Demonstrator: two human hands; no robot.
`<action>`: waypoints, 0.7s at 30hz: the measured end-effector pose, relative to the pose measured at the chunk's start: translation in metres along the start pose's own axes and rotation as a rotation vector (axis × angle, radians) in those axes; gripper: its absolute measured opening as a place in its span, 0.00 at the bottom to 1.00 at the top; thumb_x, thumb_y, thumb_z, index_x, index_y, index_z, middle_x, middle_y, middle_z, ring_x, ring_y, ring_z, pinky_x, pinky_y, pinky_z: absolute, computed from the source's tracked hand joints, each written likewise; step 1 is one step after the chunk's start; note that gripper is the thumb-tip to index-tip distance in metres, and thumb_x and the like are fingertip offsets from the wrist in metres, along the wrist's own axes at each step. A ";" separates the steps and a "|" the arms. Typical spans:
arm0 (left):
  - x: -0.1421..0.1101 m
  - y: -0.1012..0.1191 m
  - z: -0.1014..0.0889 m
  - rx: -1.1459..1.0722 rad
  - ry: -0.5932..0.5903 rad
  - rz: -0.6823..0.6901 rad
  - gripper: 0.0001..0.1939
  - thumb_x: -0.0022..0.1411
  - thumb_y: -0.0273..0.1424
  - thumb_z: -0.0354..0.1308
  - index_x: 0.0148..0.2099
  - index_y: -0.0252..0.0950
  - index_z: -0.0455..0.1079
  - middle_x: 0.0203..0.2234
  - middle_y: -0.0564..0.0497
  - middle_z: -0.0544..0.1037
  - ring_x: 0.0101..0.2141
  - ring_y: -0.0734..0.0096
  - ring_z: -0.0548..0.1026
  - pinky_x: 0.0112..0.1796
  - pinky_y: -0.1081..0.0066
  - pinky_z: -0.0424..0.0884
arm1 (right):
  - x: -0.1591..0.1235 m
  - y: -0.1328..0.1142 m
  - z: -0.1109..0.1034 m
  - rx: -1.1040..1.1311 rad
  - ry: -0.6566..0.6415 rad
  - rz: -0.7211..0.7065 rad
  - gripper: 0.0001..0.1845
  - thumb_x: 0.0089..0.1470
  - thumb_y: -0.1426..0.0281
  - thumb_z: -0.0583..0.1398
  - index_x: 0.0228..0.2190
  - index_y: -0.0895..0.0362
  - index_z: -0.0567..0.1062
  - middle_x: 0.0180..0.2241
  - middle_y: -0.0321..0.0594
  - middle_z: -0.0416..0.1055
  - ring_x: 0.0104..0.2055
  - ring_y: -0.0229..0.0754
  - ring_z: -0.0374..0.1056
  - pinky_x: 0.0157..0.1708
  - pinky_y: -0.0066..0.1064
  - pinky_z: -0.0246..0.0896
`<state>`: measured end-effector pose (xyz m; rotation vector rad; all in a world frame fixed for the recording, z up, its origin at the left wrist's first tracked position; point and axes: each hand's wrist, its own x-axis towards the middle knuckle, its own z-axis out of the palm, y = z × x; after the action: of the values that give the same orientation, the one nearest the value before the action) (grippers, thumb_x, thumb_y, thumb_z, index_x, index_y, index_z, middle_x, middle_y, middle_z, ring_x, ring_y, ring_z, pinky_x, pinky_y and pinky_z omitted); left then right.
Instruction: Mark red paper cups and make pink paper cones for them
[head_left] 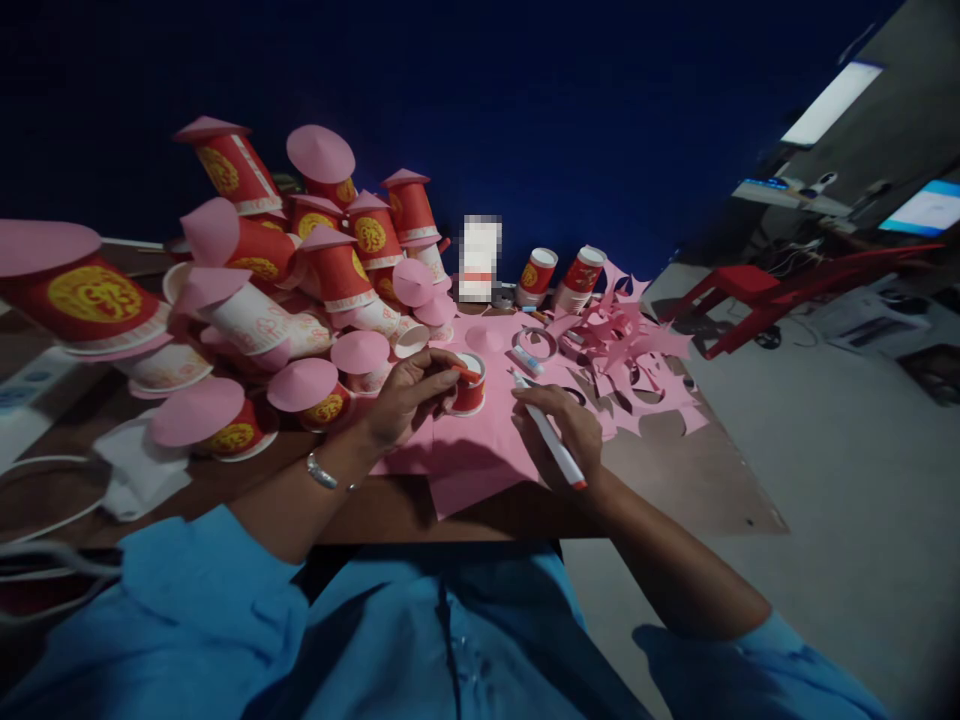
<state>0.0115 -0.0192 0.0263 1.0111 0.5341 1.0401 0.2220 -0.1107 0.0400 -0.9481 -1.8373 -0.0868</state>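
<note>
My left hand (411,392) is closed around a small red paper cup (471,388) that stands mouth down on a sheet of pink paper (480,460). My right hand (566,430) grips a white pen with a red end (551,440), its tip on the pink sheet just right of the cup. A silver bracelet (322,472) sits on my left wrist.
A heap of red cups with pink cone lids (300,290) fills the left of the brown table (675,480). Pink paper offcuts (637,350), a tape roll (534,343) and two more cups (559,275) lie behind. A red stool (739,295) stands on the floor at right.
</note>
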 end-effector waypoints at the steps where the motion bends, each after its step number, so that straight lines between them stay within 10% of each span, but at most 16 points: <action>1: 0.000 0.001 0.000 -0.005 0.000 -0.004 0.17 0.50 0.36 0.77 0.38 0.35 0.76 0.28 0.53 0.82 0.19 0.81 0.70 0.18 0.80 0.64 | 0.000 -0.002 0.000 0.020 -0.006 0.019 0.13 0.67 0.69 0.60 0.53 0.49 0.75 0.34 0.38 0.80 0.33 0.42 0.77 0.34 0.35 0.75; 21: -0.005 0.000 0.003 0.133 -0.194 -0.001 0.14 0.58 0.37 0.74 0.39 0.35 0.76 0.26 0.53 0.81 0.18 0.80 0.70 0.17 0.79 0.62 | 0.011 -0.004 0.006 0.242 -0.150 0.152 0.11 0.70 0.61 0.58 0.46 0.51 0.79 0.38 0.41 0.82 0.38 0.42 0.79 0.39 0.35 0.75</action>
<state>0.0113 -0.0247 0.0271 1.2148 0.4484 0.9030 0.2134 -0.1044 0.0471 -0.9385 -1.8548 0.3010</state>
